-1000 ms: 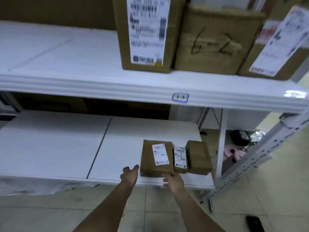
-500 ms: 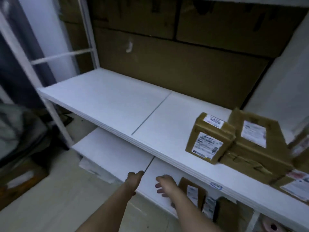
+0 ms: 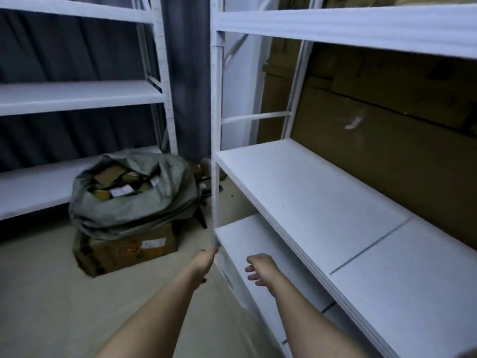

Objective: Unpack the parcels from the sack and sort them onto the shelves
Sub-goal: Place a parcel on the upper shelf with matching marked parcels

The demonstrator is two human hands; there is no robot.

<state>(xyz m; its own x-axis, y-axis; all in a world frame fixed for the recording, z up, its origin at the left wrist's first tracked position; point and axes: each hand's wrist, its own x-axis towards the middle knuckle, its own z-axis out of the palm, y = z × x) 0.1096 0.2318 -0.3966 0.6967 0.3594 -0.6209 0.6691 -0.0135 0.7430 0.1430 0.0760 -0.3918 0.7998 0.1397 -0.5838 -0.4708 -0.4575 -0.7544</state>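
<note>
A grey sack (image 3: 129, 202) sits open on a flat cardboard box (image 3: 124, 250) on the floor at the left, with several brown parcels (image 3: 116, 182) showing in its mouth. White shelves (image 3: 309, 202) run along the right. My left hand (image 3: 205, 260) hangs near the shelf's corner post, holding nothing. Over the lower shelf board, my right hand (image 3: 259, 267) has its fingers loosely spread and empty. Both hands are well to the right of the sack.
A second white shelf unit (image 3: 77, 96) stands at the left behind the sack, in front of a dark curtain (image 3: 188, 73). Large brown cartons (image 3: 387, 140) line the back of the right shelves. An upright shelf post (image 3: 215, 151) rises between the hands and the sack.
The view has swung left from the shelved parcels to the sack. Both hands have left the parcel on the lower shelf and are empty.
</note>
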